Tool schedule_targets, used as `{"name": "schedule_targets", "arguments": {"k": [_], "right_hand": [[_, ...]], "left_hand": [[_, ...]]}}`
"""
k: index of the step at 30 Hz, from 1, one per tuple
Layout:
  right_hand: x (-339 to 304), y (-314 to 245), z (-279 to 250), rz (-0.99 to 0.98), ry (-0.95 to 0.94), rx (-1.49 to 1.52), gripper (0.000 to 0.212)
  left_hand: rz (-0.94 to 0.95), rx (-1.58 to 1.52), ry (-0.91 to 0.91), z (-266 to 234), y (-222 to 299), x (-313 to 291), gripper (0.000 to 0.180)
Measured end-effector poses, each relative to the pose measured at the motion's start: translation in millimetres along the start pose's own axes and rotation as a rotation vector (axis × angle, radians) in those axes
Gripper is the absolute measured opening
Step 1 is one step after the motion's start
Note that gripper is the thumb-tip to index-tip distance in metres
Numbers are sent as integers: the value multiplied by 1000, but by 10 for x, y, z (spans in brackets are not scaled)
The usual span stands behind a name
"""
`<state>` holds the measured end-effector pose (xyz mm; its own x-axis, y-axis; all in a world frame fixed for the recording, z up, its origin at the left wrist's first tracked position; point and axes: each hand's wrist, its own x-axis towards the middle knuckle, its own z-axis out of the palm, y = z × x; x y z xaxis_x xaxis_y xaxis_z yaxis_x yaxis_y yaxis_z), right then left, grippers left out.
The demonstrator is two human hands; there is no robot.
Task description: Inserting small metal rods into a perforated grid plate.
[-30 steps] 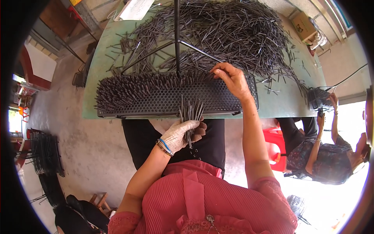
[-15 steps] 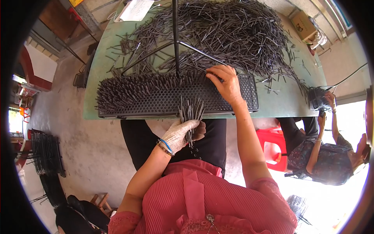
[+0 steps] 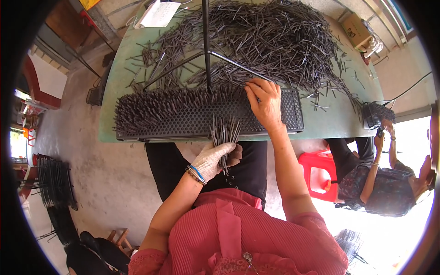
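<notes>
My left hand (image 3: 211, 161), in a whitish knit glove, is closed around a bundle of thin black strips (image 3: 225, 130) that fan upward just in front of the table edge. A long black perforated panel (image 3: 178, 123) lies along that edge, its holes packed with upright strips at the left and along the far side. My bare right hand (image 3: 266, 104) is over the panel's right half, fingers bent down and pinched at the end of the filled rows. What its fingertips hold is hidden. A black rod frame (image 3: 207, 50) with angled braces rises from the panel.
A large heap of loose black strips (image 3: 284, 41) covers the green table (image 3: 120, 78) beyond the panel. Paper (image 3: 158, 13) lies far left, a cardboard box (image 3: 356, 31) far right. On the right, another person's hands (image 3: 387, 128) work at a similar black piece, near a red stool (image 3: 317, 172).
My right hand has turned and shifted slightly, its fingers still at the panel's far rows. My left hand keeps the bundle in nearly the same place.
</notes>
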<state>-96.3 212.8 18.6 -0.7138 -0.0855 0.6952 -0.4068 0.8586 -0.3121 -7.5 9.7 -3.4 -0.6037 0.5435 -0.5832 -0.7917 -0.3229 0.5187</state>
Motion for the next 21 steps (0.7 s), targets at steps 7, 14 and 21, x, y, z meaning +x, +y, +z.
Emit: {"name": "schedule_targets", "arguments": {"k": [7, 14, 21], "right_hand": [[11, -60, 39, -10, 14, -35, 11], [43, -64, 35, -33, 17, -67, 9], [108, -72, 27, -24, -22, -91, 9]], "left_hand": [[80, -124, 29, 100, -37, -7, 17], [57, -66, 61, 113, -35, -11, 16], [60, -35, 105, 94, -59, 24, 17]]}}
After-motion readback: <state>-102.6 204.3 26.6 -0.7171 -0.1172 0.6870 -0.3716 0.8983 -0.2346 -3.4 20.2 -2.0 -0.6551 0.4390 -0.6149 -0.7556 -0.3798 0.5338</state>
